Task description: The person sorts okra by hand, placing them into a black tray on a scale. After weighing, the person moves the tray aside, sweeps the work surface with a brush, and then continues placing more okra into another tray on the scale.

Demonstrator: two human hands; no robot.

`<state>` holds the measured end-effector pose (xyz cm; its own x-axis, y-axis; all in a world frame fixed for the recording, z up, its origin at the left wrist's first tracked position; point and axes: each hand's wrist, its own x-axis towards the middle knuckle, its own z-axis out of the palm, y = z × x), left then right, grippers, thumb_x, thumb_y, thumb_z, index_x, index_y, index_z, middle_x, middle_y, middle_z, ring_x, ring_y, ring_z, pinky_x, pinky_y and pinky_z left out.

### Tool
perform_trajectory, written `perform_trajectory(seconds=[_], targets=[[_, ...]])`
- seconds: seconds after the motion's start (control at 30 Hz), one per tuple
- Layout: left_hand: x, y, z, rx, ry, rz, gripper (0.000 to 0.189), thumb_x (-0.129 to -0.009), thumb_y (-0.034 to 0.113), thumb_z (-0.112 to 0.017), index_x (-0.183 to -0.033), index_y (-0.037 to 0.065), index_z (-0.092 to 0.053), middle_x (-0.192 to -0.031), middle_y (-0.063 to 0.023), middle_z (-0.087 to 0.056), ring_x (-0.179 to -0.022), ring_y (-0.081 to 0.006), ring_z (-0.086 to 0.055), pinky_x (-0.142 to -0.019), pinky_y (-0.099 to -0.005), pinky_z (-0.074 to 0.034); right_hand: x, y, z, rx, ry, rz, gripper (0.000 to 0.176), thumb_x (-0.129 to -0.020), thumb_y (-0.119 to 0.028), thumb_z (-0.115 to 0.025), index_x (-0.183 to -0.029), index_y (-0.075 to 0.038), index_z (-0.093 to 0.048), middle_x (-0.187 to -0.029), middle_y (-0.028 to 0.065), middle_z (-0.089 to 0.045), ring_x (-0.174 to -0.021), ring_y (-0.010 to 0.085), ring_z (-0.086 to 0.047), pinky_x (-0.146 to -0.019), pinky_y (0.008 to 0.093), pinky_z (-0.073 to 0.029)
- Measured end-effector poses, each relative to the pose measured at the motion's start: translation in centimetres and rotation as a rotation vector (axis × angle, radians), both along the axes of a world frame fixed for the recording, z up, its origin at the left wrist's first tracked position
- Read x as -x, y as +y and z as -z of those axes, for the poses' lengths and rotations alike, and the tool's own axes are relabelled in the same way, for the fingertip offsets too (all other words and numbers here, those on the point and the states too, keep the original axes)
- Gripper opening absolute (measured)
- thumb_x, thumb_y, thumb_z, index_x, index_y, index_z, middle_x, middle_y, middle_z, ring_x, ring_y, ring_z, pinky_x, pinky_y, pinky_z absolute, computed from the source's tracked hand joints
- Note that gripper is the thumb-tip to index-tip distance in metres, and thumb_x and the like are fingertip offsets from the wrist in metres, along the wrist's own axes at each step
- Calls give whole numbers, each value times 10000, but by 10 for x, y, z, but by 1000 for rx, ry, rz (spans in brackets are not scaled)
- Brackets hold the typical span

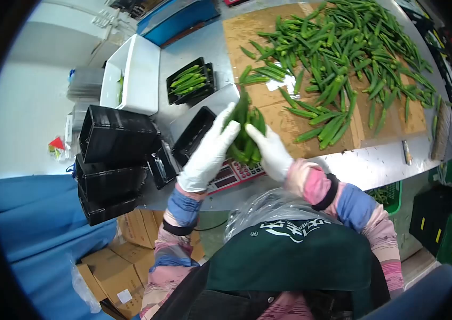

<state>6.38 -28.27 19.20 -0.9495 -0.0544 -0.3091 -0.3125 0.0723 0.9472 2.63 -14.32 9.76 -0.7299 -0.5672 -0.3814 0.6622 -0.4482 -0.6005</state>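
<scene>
Both my hands wear white gloves and hold a bunch of okra (246, 130) between them, above a scale (236, 173) with a red-edged keypad. My left hand (212, 149) is on the bunch's left side, its fingers wrapped round it. From the right, my right hand (271, 152) presses against the same okra. An empty black tray (194, 133) lies just left of my left hand. Behind it, a black tray of okra (188, 82) sits on the table. Loose okra (338, 64) is heaped on flattened cardboard (364, 133) to the right.
Stacked black trays (114, 138) stand at the left table edge, beside a white bin (130, 74). A blue crate (175, 21) is at the back. Cardboard boxes (114, 272) lie below left. A green basket (394, 197) is under the table's right front edge.
</scene>
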Motion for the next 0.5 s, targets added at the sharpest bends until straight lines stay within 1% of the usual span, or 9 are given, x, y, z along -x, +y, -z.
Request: perform_trajectory(seconds=[0.07,0.1,0.13,0.17,0.2,0.33,0.37,0.47,0.5], targets=[[-9,-37,-15,182,6,3,597,-1076,313,-502,-1559,7,-331,-1566,-123,-407,-1438,-200,-368,-1192,-320,-272,-8,-43,-16,23,91,-16,597,-1013,-287,-630,-1477,11,-402,-1396,160,-560,-1268,240,-532,-1093,367,-403],[-12,-53,-19,288,30,10,569,-1082,294,-491,-1558,19,-346,-1544,-99,-440,-1409,-191,-408,-1178,-315,-297,-9,-59,-10,82,75,-135,713,-1016,-336,-613,-1537,28,-289,-1492,186,-467,-1362,247,-454,-1118,357,-381],[-16,-65,-25,361,69,44,543,-1086,299,-482,-1542,19,-387,-1556,-106,-435,-1428,-179,-391,-1184,-305,-286,-10,-72,-12,44,17,-214,745,-1017,-351,-603,-1549,35,-250,-1531,186,-412,-1402,252,-407,-1130,364,-371],[-21,-84,-17,378,47,29,564,-1084,323,-482,-1530,-10,-387,-1549,-153,-442,-1445,-214,-384,-1206,-329,-259,-11,-81,-12,2,-41,-294,778,-1019,-365,-592,-1561,42,-212,-1570,186,-357,-1442,256,-359,-1141,371,-362],[-28,-102,-1,372,36,5,562,-1085,324,-480,-1528,-10,-391,-1540,-148,-457,-1440,-215,-395,-1203,-324,-263,-8,-73,-45,-59,-201,-349,485,-1052,-222,-546,-1484,-50,-408,-1587,112,-312,-1440,226,-365,-1133,410,-399],[-53,-132,26,425,53,-148,532,-1082,340,-484,-1496,7,-458,-1479,-119,-534,-1386,-202,-465,-1154,-321,-330,-4,-40,-24,59,-40,-504,436,-1052,-188,-526,-1432,16,-465,-1502,144,-453,-1388,263,-460,-1137,413,-416],[-60,-136,24,368,57,-260,517,-1079,344,-490,-1481,19,-483,-1460,-106,-551,-1366,-192,-482,-1131,-321,-348,1,-23,-10,152,-25,-542,424,-1052,-179,-519,-1412,42,-484,-1463,161,-503,-1360,276,-499,-1133,417,-428],[-86,-149,15,211,87,-563,463,-1062,371,-514,-1422,85,-570,-1384,-53,-609,-1282,-151,-540,-1044,-316,-402,12,34,6,51,-95,-441,435,-1057,-216,-495,-1385,70,-506,-1410,193,-555,-1268,277,-581,-1074,410,-479],[-98,-158,20,214,140,-627,522,-1045,449,-502,-1427,99,-563,-1411,-94,-591,-1325,-225,-534,-1118,-436,-373,17,54,19,-44,-109,-426,448,-1058,-234,-490,-1386,72,-504,-1428,202,-545,-1245,275,-597,-1044,402,-499]])
